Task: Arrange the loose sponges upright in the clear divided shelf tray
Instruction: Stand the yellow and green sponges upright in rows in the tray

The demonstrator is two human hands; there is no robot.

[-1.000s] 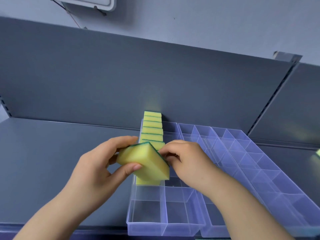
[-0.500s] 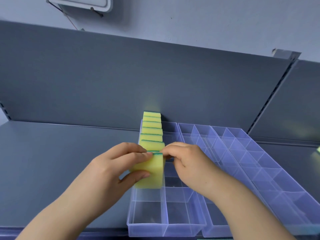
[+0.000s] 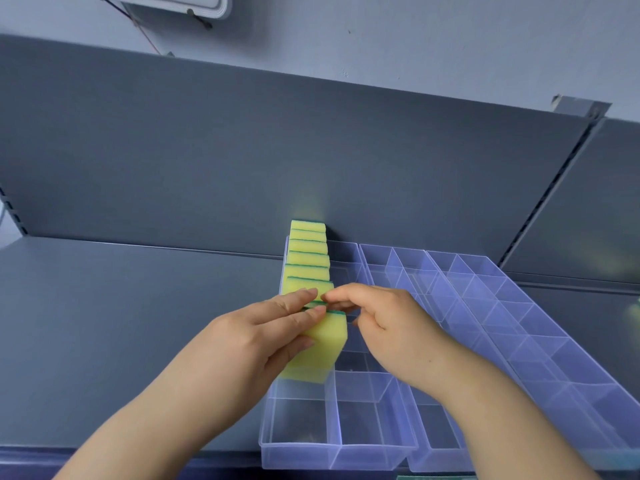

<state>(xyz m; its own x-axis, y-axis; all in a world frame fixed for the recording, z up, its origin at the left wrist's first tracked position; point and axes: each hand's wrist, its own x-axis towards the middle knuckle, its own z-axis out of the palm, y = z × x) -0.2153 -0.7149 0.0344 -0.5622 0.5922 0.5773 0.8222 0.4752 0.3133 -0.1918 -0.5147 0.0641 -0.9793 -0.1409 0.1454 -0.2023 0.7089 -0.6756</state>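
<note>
Well, at the left of the frame lies the grey shelf point(image 3: 121, 323), with its back panel point(image 3: 242, 150) rising behind it. Just left of centre is my left hand point(image 3: 263, 337), its grip clamped on a yellow sponge point(image 3: 322, 351): fingers lie over the green top edge and the thumb is on the front face. The sponge stands upright in the left column of the clear tray point(image 3: 301, 455), at the near end of a row of sponges point(image 3: 308, 258) that runs back to the panel. Just right of centre, my right hand point(image 3: 391, 327) has curled fingers, and its grip pinches the same green edge, fingertips touching those of the left. Further right, more clear trays point(image 3: 519, 323) lie side by side, touching.
</note>
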